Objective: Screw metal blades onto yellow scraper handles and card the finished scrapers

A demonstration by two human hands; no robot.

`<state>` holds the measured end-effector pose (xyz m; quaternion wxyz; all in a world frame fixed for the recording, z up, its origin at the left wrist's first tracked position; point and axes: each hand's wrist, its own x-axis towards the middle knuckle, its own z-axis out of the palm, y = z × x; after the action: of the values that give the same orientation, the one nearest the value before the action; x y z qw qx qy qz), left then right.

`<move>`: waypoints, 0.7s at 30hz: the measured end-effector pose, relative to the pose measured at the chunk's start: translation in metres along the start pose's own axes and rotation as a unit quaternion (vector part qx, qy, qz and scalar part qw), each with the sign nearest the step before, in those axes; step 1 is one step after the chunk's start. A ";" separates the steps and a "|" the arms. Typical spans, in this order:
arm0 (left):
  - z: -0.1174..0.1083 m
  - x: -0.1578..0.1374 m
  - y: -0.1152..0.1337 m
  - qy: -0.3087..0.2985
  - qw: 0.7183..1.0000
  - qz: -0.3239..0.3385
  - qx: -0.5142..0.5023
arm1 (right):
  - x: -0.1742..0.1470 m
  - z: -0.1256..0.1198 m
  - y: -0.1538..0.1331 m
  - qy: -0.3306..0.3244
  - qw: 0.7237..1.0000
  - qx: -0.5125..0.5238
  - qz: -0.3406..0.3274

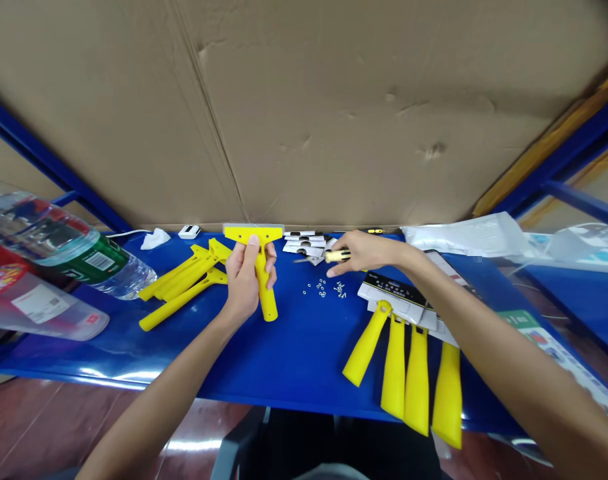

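Observation:
My left hand (245,277) is closed around the handle of a yellow scraper (267,293), its wide head pointing to the back with a clear strip along the edge. My right hand (357,253) grips a screwdriver (338,255) with a pale yellow handle; its thin shaft points left, over the table. Below it lie loose small nuts (321,288) and screws (340,289). Black-and-white packets (304,245) are stacked between the two hands, near the back. Several more yellow scrapers (184,280) lie to the left of my left hand.
Several yellow handles (394,367) lie at the right front, partly over black-and-white cards (391,290). A water bottle (79,250) and a clear plastic container (44,300) stand at left. A white bag (459,235) is back right; cardboard (304,120) walls the back of the blue table (284,373).

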<state>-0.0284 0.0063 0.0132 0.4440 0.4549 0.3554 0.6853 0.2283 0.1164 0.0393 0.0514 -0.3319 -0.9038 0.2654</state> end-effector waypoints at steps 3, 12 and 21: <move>-0.002 0.003 0.002 0.032 0.999 -0.001 -0.016 | 0.009 0.014 0.001 -0.022 0.999 0.021 -0.018; -0.003 0.005 0.000 0.022 0.998 -0.048 -0.028 | 0.021 0.033 0.012 -0.077 0.995 0.015 -0.054; -0.004 0.003 -0.006 -0.017 0.996 -0.080 -0.019 | 0.025 0.037 0.005 -0.071 0.996 -0.005 -0.051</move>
<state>-0.0315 0.0105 0.0076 0.5117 0.4282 0.3701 0.6464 0.2023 0.1185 0.0031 -0.0008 -0.2665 -0.9221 0.2805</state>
